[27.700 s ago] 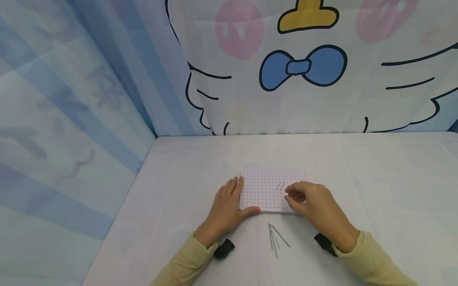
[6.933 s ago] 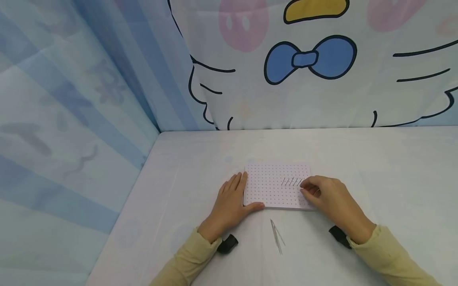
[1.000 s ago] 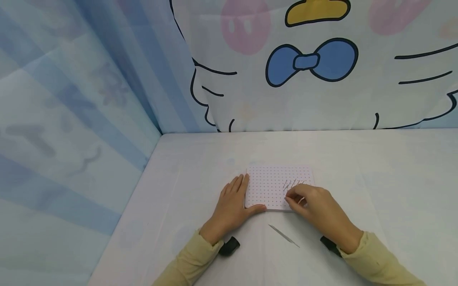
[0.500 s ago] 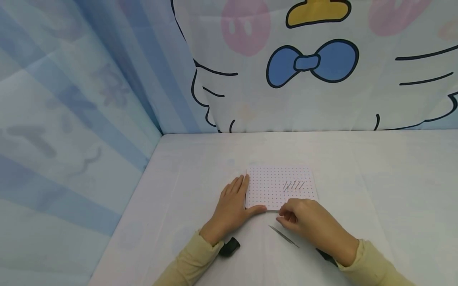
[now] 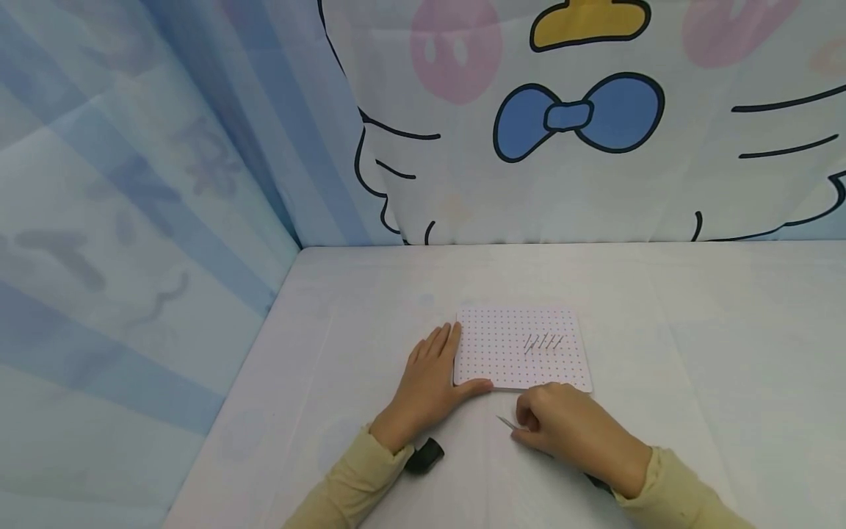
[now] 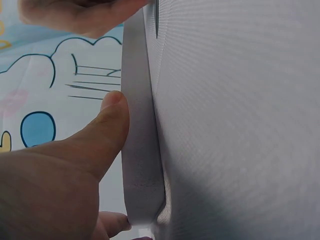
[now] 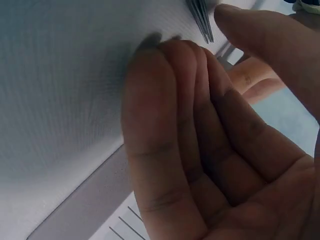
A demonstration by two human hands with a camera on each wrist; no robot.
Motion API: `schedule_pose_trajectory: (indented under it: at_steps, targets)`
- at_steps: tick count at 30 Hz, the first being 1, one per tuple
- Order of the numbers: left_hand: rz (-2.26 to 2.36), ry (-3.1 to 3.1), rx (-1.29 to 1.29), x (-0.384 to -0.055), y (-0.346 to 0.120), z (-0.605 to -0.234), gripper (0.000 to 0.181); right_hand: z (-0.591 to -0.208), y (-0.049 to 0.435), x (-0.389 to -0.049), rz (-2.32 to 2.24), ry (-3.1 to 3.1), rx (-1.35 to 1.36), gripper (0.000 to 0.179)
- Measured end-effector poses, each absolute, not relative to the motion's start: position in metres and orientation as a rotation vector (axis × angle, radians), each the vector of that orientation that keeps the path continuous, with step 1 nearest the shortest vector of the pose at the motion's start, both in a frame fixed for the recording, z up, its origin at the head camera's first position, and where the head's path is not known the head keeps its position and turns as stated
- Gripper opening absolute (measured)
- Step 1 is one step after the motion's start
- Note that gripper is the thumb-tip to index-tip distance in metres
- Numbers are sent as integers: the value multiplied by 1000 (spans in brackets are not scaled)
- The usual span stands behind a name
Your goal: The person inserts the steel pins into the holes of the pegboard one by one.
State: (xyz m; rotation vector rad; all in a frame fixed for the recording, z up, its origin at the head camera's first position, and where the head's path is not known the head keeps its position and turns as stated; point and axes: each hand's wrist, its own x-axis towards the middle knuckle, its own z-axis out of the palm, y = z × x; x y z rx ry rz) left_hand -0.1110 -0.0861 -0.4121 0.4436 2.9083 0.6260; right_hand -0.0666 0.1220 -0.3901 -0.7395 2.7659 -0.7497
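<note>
A white board with a grid of small dark holes (image 5: 489, 353) lies on the table. Several thin metal needles (image 5: 543, 341) stand in a slanted row in its right half, one leaning across its neighbour. My left hand (image 5: 428, 393) rests at the board's left front corner, fingers straight along the left side and thumb on the front edge. In front of the board my right hand (image 5: 571, 426) reaches over a small bunch of loose needles (image 5: 505, 422), partly hiding them. The right wrist view shows their pointed tips (image 7: 201, 22) between loosely bent fingers (image 7: 150, 110) and the separate thumb.
A white cloth covers the table (image 5: 370, 308). Behind it hangs a printed curtain (image 5: 595, 191) with a blue bow; another curtain (image 5: 132, 294) hangs along the left side. A black wrist-camera piece (image 5: 425, 456) sits below the left wrist.
Over the longer span, more needles have come to stand in the board and fewer lie loose. In the last second my right hand moved from the board down to the loose needles. My left hand stayed.
</note>
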Motion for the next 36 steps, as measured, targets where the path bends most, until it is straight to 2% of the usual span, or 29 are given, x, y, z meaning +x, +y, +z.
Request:
schedule_pose_trajectory:
  at_steps: [17, 36]
  targets:
    - [641, 2905, 454, -112, -87, -414, 102, -397, 120, -65, -761, 2803, -861, 29]
    - [639, 2902, 442, -112, -87, -415, 103, -389, 122, -66, -849, 2880, -902, 25]
